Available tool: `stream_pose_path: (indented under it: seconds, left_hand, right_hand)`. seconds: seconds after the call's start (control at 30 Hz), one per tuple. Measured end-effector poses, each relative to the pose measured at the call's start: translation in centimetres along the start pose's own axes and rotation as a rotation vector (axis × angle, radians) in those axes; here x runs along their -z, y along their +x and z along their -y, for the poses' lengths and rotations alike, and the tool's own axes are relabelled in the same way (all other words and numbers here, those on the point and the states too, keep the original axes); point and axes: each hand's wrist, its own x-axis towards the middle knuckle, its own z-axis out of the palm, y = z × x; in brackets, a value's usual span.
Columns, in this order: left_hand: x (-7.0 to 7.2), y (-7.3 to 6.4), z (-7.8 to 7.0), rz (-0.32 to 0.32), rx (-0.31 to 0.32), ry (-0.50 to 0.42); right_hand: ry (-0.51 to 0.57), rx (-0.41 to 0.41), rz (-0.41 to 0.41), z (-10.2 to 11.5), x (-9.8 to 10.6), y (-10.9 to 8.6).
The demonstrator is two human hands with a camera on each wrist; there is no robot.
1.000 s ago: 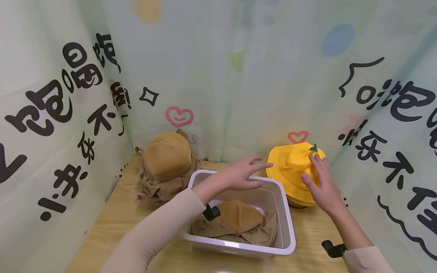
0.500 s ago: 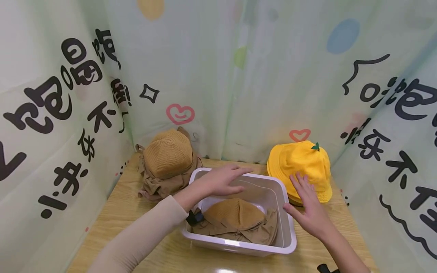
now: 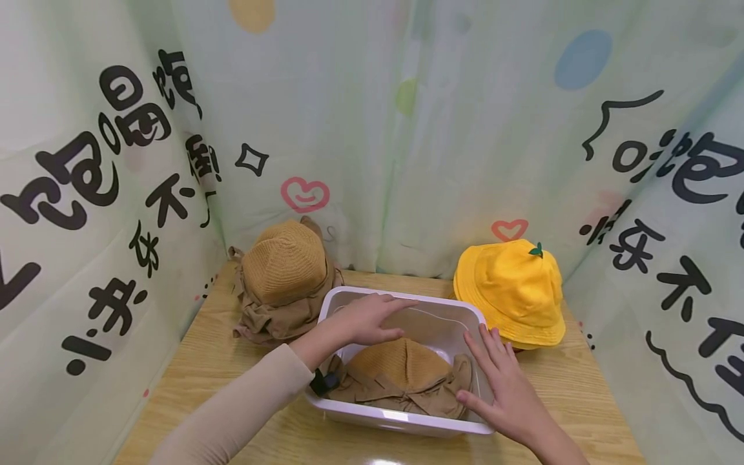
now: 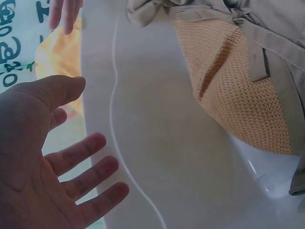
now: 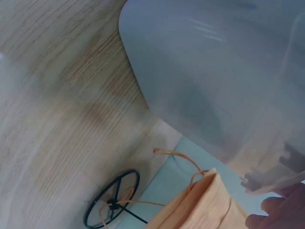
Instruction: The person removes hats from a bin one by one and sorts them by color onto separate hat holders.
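A brown sun hat with a tan knitted crown [image 3: 401, 361] lies in the white plastic bin [image 3: 407, 426]. My left hand [image 3: 366, 320] hovers over the bin's back left part, fingers spread and holding nothing. In the left wrist view that hand [image 4: 52, 157] is apart from the hat [image 4: 248, 90]. My right hand [image 3: 508, 397] is at the bin's right side, fingers stretched out over the rim. Only a few of its fingertips [image 5: 281, 212] show in the right wrist view, beside the bin's outer wall [image 5: 205, 81]. Behind it stands a yellow bucket hat [image 3: 511, 290] with a green sprout.
More brown hats with a tan knitted crown [image 3: 285, 265] are piled left of the bin. All stands on a wooden table [image 3: 558, 381], with a printed curtain [image 3: 372, 129] around it. Cords and a black wheel-shaped piece [image 5: 112, 200] show near the yellow hat [image 5: 205, 205].
My right hand has come away from the yellow hat, moving toward me to the bin's right rim. The left hand has drawn back leftward over the bin.
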Motion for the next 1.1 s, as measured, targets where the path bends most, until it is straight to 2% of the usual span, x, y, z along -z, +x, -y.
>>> stream_pose_path:
  seconds: [0.17,0.37,0.83,1.1]
  left_hand:
    - [-0.6,0.4,0.0,0.022,0.012,-0.014]
    - [-1.6,0.8,-0.1,0.084,0.086,-0.039]
    - [-3.7,1.7,0.2,0.188,0.126,-0.034]
    - [-4.1,1.8,0.5,0.260,0.192,-0.088]
  right_hand:
    - [-0.042,-0.025,0.037,0.8,0.0,-0.4]
    - [-0.113,-0.112,0.111,1.5,-0.2,-0.8]
    - [-0.094,-0.154,0.129,1.4,-0.6,-1.2]
    - [-0.089,-0.142,0.097,1.3,-0.8,-1.2]
